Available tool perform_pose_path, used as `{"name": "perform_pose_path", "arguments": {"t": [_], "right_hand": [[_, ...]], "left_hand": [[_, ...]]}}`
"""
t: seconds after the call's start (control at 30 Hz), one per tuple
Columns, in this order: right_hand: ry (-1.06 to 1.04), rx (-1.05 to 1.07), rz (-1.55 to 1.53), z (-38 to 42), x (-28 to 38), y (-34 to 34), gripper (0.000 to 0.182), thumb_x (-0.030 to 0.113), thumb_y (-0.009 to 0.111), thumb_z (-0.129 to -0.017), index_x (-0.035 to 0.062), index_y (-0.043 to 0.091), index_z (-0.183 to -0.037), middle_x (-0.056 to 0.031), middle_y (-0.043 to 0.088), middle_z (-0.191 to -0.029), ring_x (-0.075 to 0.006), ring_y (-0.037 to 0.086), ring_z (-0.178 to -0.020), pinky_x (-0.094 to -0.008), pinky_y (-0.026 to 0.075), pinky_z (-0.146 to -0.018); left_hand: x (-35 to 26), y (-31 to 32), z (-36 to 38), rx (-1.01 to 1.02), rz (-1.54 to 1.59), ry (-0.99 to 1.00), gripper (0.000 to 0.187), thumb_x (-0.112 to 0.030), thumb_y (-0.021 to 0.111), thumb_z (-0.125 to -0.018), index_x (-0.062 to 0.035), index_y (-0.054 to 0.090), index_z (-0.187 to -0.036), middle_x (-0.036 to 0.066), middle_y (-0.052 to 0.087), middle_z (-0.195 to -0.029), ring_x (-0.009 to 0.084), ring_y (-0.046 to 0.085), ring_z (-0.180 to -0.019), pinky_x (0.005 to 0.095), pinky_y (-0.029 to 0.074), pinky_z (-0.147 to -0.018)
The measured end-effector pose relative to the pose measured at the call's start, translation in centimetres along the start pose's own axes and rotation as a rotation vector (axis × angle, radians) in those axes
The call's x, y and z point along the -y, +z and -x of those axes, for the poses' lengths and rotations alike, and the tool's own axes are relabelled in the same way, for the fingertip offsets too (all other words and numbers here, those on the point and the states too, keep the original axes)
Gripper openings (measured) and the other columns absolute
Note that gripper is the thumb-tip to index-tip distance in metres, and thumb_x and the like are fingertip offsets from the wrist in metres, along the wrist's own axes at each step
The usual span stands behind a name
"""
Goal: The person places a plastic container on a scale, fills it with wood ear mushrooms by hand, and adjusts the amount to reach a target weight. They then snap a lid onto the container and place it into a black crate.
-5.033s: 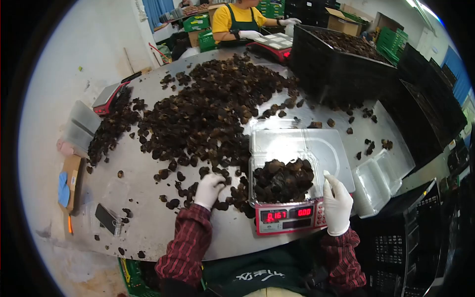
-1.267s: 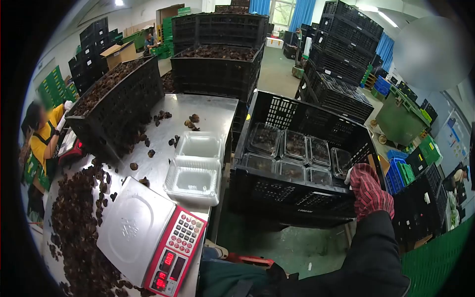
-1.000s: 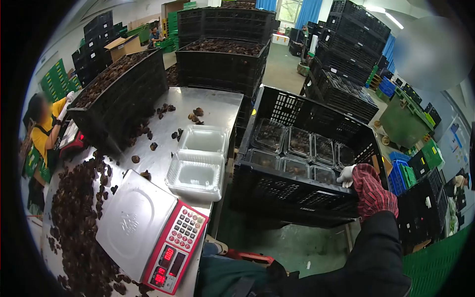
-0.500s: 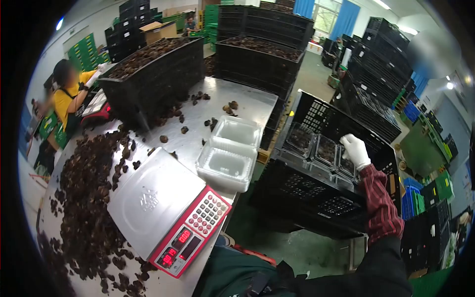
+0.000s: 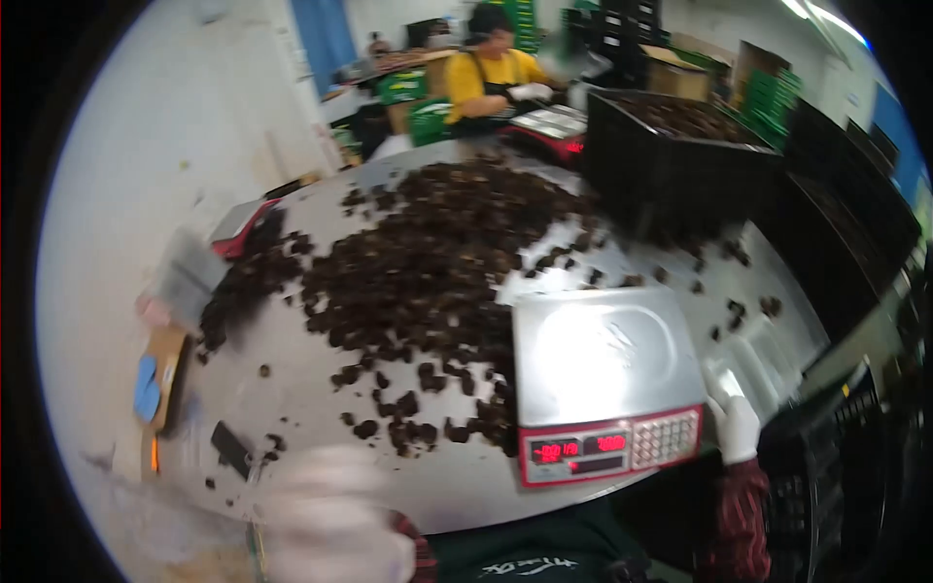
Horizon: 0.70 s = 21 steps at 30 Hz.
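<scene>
My right hand (image 5: pixel 736 428), in a white glove, is at the near end of the clear plastic clamshell boxes (image 5: pixel 768 355), just right of the scale. Blur hides whether its fingers grip a box. My left hand (image 5: pixel 330 515), also white-gloved, is smeared by motion over the table's front edge, and its fingers cannot be made out. Between the hands stands a red and silver weighing scale (image 5: pixel 607 360) with a bare pan and lit red digits. A wide heap of dark brown, mushroom-like pieces (image 5: pixel 437 253) lies left of the scale and beyond it.
A large black crate (image 5: pixel 671 175) of dark pieces stands at the table's far right. Across the table, a person in a yellow shirt (image 5: pixel 491 83) works beside another scale (image 5: pixel 549 131). A small dark object (image 5: pixel 231 447) and a cardboard box (image 5: pixel 165 379) are at the left.
My view has swung left, toward the heap. My right hand has left the boxes in the black crate and come to the clamshells beside the scale. My left hand has come into view.
</scene>
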State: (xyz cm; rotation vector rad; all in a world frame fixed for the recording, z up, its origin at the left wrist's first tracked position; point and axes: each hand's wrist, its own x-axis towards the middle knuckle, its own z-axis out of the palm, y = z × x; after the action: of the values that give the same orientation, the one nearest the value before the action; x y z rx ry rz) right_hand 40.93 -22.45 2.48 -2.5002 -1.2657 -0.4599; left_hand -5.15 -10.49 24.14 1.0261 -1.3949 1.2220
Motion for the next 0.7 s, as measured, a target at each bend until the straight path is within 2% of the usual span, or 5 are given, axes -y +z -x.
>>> {"name": "perform_pose_path", "arguments": {"t": [0.07,0.13,0.17,0.53,0.7], "right_hand": [[0.034,0.034,0.023,0.1,-0.5,0.2,0.040,0.039,0.070,-0.080,0.0017,0.055,-0.071,-0.0197,0.057,-0.069,-0.0407,0.057,-0.066,-0.0473,0.045,-0.060],[0.051,-0.003,-0.044,0.0,-0.1,0.1,0.041,0.037,0.070,-0.080,0.0013,0.054,-0.071,-0.0204,0.057,-0.069,-0.0412,0.057,-0.066,-0.0471,0.045,-0.059],[0.023,-0.005,-0.047,-0.1,-0.2,0.4,0.041,0.037,0.070,-0.080,0.0013,0.054,-0.071,-0.0204,0.057,-0.069,-0.0412,0.057,-0.066,-0.0471,0.045,-0.059],[0.071,0.120,0.028,0.0,-0.4,-0.1,0.034,0.030,0.068,-0.084,-0.0018,0.061,-0.094,-0.0210,0.060,-0.075,-0.0394,0.059,-0.071,-0.0441,0.046,-0.063],[0.105,0.135,0.026,-0.1,0.2,-0.6,0.035,0.031,0.067,-0.084,-0.0012,0.054,-0.078,-0.0215,0.060,-0.075,-0.0412,0.058,-0.072,-0.0453,0.045,-0.061]], "left_hand": [[3.0,-2.5,0.6,0.051,-0.864,-0.848,0.017,-0.011,0.063,-0.082,0.0057,0.063,-0.085,0.020,0.064,-0.084,0.0302,0.059,-0.071,0.0423,0.051,-0.064],[8.5,-2.8,4.1,-0.047,-0.531,-0.156,0.020,-0.012,0.065,-0.082,0.0073,0.067,-0.088,0.023,0.063,-0.088,0.0338,0.059,-0.076,0.0432,0.049,-0.069],[7.0,-1.5,3.5,-0.210,-0.268,-0.583,0.020,-0.012,0.065,-0.083,0.0065,0.068,-0.090,0.023,0.064,-0.092,0.0325,0.058,-0.081,0.0440,0.047,-0.074],[9.2,-1.8,5.2,-0.437,-0.290,-0.186,0.019,-0.018,0.070,-0.080,0.0007,0.069,-0.077,0.014,0.064,-0.085,0.0255,0.057,-0.065,0.0371,0.041,-0.062],[11.6,-0.6,5.2,-0.576,-0.164,-0.044,0.036,-0.025,0.070,-0.083,0.0091,0.068,-0.091,0.022,0.058,-0.102,0.0283,0.059,-0.072,0.0351,0.042,-0.053]]}}
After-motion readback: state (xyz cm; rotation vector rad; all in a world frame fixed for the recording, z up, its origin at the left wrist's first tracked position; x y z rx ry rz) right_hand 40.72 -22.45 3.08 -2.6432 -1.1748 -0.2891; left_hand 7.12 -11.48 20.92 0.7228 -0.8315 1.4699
